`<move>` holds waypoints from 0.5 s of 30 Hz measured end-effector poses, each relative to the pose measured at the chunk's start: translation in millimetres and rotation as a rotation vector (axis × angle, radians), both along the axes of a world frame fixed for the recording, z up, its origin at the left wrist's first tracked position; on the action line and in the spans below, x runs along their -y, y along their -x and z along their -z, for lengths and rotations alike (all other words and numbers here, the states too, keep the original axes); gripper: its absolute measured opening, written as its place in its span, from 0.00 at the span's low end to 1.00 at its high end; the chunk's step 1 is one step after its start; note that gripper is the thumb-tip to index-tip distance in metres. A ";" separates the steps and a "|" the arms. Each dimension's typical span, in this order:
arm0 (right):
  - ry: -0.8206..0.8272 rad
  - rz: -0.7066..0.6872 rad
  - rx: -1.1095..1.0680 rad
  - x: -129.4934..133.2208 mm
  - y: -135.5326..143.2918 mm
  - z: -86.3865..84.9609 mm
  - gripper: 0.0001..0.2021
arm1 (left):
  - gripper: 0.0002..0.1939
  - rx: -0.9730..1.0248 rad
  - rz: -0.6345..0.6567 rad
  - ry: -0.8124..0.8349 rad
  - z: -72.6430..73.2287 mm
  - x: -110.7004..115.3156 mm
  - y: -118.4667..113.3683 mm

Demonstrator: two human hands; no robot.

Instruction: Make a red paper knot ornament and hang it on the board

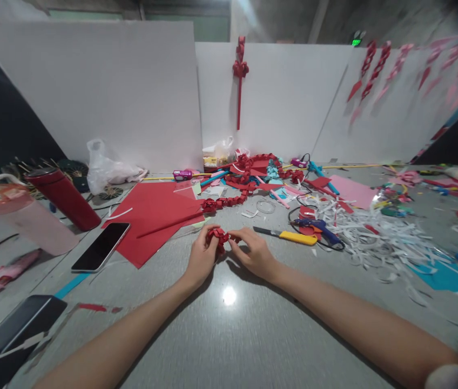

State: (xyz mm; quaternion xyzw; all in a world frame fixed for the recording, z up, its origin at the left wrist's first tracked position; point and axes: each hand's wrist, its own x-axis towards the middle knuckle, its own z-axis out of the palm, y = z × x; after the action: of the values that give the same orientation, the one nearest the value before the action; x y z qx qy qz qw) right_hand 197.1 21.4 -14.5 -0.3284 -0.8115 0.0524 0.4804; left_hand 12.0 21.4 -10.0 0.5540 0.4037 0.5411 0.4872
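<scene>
White foam boards wall off the back of my grey worktable point(229, 324), one with a red paper garland point(239, 75) hanging on it. Both my hands meet at the table's middle: my left hand point(201, 258) and right hand point(253, 249) pinch a small folded red paper chain point(218, 237) between their fingertips, just above the surface. Just beyond my right hand lies a yellow utility knife point(289, 236); a blue glue gun point(318, 227) sits beside it. Red paper sheets point(154, 210) and a smartphone point(101, 246) lie to my left.
</scene>
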 end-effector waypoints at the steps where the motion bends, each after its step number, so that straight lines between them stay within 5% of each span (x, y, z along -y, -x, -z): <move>1: -0.011 -0.012 -0.003 -0.1 0.2 0.7 0.12 | 0.16 0.001 0.014 -0.002 0.1 -0.2 -0.2; 15: -0.040 -0.022 -0.036 2.2 0.2 1.1 0.10 | 0.21 0.066 0.223 0.064 -5.0 4.9 2.6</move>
State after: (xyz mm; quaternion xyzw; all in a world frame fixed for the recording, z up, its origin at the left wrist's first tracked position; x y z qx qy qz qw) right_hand 196.8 19.2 -15.5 -0.3089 -0.8071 0.0474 0.5009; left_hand 9.4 16.5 -5.0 0.5614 0.3406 0.4884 0.5748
